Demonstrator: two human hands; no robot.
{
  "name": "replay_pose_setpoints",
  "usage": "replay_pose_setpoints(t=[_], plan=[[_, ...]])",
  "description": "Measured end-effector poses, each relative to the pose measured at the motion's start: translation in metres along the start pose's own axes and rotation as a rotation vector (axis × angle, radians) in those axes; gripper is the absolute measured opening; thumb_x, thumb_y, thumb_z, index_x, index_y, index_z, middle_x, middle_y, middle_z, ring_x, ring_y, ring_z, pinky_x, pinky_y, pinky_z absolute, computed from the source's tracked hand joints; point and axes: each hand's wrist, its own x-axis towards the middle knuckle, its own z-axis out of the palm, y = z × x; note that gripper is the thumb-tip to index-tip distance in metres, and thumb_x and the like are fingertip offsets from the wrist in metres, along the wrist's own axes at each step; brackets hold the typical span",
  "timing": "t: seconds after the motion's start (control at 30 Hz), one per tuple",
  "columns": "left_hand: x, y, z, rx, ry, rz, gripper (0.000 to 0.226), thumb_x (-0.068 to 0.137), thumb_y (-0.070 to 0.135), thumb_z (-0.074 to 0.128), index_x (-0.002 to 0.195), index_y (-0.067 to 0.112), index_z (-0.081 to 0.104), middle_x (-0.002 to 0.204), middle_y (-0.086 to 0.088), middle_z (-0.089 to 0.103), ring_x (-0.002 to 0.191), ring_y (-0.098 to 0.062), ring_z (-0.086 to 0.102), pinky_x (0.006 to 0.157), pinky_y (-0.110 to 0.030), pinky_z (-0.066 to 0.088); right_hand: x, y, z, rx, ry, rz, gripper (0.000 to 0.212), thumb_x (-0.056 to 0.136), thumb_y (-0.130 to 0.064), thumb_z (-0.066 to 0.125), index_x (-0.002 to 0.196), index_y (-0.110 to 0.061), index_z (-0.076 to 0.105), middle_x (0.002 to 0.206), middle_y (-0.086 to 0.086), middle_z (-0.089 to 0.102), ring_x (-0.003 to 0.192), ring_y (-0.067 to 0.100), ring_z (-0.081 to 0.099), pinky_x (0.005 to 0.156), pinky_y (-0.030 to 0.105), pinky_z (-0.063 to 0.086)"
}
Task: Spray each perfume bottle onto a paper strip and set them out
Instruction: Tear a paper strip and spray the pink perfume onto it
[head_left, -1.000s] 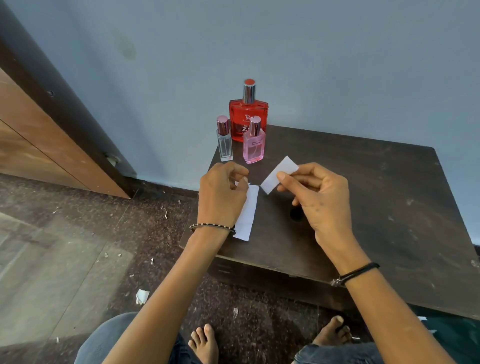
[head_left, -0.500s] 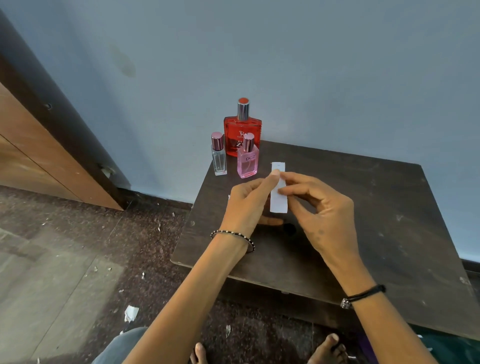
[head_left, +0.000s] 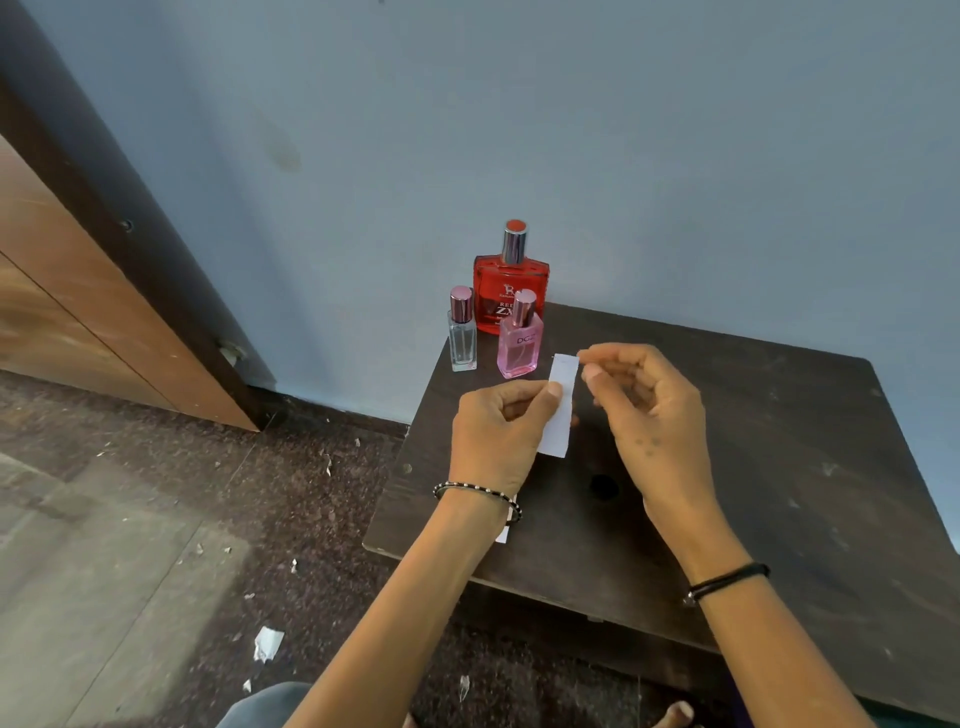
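Observation:
Three capped perfume bottles stand at the table's far left corner: a big red bottle (head_left: 511, 296) at the back, a small clear bottle (head_left: 462, 340) and a pink bottle (head_left: 520, 347) in front of it. My left hand (head_left: 498, 431) pinches a white paper strip (head_left: 560, 410) upright above the dark wooden table (head_left: 779, 467), just in front of the pink bottle. My right hand (head_left: 649, 410) hovers to the strip's right with loosely curled fingers, its fingertips right beside the strip's top corner, holding nothing. A bit of another white paper (head_left: 502, 535) peeks out under my left wrist.
The table has a round hole (head_left: 602, 487) near its middle, below my hands. A blue wall rises right behind the bottles. A wooden door and dark frame (head_left: 130, 270) stand at the left. Paper scraps (head_left: 267, 643) litter the speckled floor.
The strip went from my right hand's pinch into my left hand. My right fingers let go and drew slightly right. My left hand left the paper lying on the table.

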Motion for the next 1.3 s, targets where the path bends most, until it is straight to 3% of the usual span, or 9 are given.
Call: replay_pose_setpoints(t=[0.3,0.47,0.6,0.77,0.9,0.97,1.1,1.23,1.3], plan=[[0.002,-0.002,-0.004,0.022,0.067,0.0,0.016,0.087,0.019,0.075,0.1,0.012,0.067,0.087,-0.005,0.077,0.082,-0.013,0.073,0.069,-0.013,0.05,0.043,-0.018,0.04,-0.194,-0.167,0.024,0.061,0.075,-0.053,0.079,0.123,-0.022,0.059,0.117,-0.014,0.063,0.104,0.002,0.06,0.077,0.007,0.04],[0.0,-0.003,-0.006,0.088,0.018,0.041,0.012,0.091,0.008,0.065,0.099,0.015,0.069,0.088,-0.003,0.076,0.082,-0.011,0.072,0.073,-0.018,0.055,0.044,-0.015,0.059,-0.369,-0.076,0.022,0.057,0.067,-0.068,0.075,0.109,-0.033,0.06,0.095,-0.02,0.064,0.096,0.005,0.066,0.086,0.039,0.057],[0.0,-0.004,-0.005,0.122,-0.013,0.061,0.021,0.092,0.003,0.06,0.102,0.015,0.073,0.092,-0.001,0.077,0.089,-0.012,0.072,0.084,-0.025,0.057,0.041,-0.011,0.058,-0.427,-0.021,-0.048,0.052,0.074,-0.063,0.069,0.111,-0.027,0.066,0.095,-0.013,0.073,0.09,0.009,0.07,0.08,0.04,0.06],[-0.002,-0.001,-0.001,0.151,-0.044,0.058,0.026,0.096,0.007,0.056,0.102,0.02,0.077,0.092,0.005,0.075,0.09,-0.008,0.07,0.083,-0.018,0.054,0.025,-0.018,0.017,-0.252,0.0,-0.066,0.039,0.084,-0.05,0.073,0.114,-0.028,0.065,0.097,-0.019,0.067,0.086,-0.008,0.063,0.078,0.005,0.046],[-0.005,0.002,0.005,0.154,-0.086,0.052,0.032,0.098,0.003,0.052,0.108,0.022,0.076,0.105,0.0,0.076,0.097,-0.013,0.072,0.095,-0.031,0.056,0.006,-0.02,-0.018,0.036,0.046,0.058,0.029,0.086,-0.047,0.072,0.11,-0.032,0.064,0.099,-0.013,0.072,0.089,0.008,0.072,0.081,0.025,0.058],[-0.005,0.004,0.007,0.156,-0.101,0.079,0.034,0.098,0.0,0.052,0.114,0.02,0.074,0.113,0.002,0.073,0.095,-0.006,0.072,0.095,-0.025,0.055,-0.003,-0.018,-0.029,0.182,0.045,0.144,0.031,0.086,-0.038,0.074,0.114,-0.028,0.065,0.101,-0.007,0.071,0.084,0.015,0.074,0.073,0.033,0.062],[-0.009,0.009,0.013,0.084,-0.151,0.092,0.035,0.097,-0.008,0.05,0.122,0.009,0.069,0.107,0.015,0.065,0.072,0.012,0.069,0.068,-0.001,0.048,-0.016,-0.007,-0.039,0.284,0.017,0.243,0.037,0.082,-0.029,0.076,0.115,-0.021,0.063,0.101,0.004,0.068,0.068,0.015,0.071,0.059,0.029,0.06],[-0.008,0.012,0.019,0.032,-0.166,0.073,0.034,0.096,-0.005,0.055,0.121,0.012,0.069,0.102,0.02,0.063,0.078,0.021,0.063,0.072,-0.006,0.053,-0.02,-0.001,-0.039,0.346,-0.049,0.289,0.038,0.08,-0.022,0.077,0.114,-0.02,0.059,0.084,0.001,0.072,0.057,0.014,0.067,0.051,0.023,0.055],[-0.007,0.013,0.022,-0.027,-0.159,0.018,0.032,0.095,0.0,0.058,0.116,0.018,0.072,0.103,0.016,0.067,0.087,0.007,0.066,0.08,-0.018,0.057,-0.02,-0.002,-0.042,0.377,-0.077,0.296,0.037,0.081,-0.019,0.077,0.113,-0.019,0.059,0.079,0.001,0.074,0.054,0.015,0.066,0.048,0.023,0.054]])
